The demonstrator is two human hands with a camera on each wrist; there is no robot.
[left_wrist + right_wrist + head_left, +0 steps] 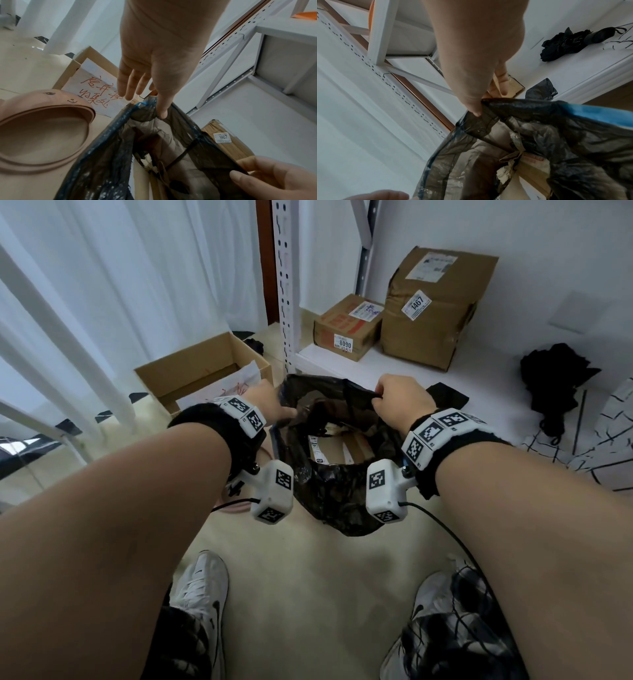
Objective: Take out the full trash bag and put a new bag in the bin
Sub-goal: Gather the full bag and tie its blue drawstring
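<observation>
A full black trash bag (329,484) with a blue drawstring hangs open between my hands, above the floor; cardboard and paper show inside. My left hand (284,410) pinches the bag's left rim; in the left wrist view the thumb (161,112) presses the plastic while the other fingers stick out straight. My right hand (376,400) grips the right rim in a fist, thumb (474,109) clamped on the folded edge. The pink bin (34,98), with a face drawn on it, stands bagless left of the bag. A crumpled black plastic piece (445,395) lies on the low shelf.
Two sealed cardboard boxes (346,326) (435,306) sit on the white shelf board behind the bag, beside the rack's upright post (286,285). An open carton (202,368) stands on the floor at left by the curtains. A black umbrella (555,378) lies at right. My shoes are below.
</observation>
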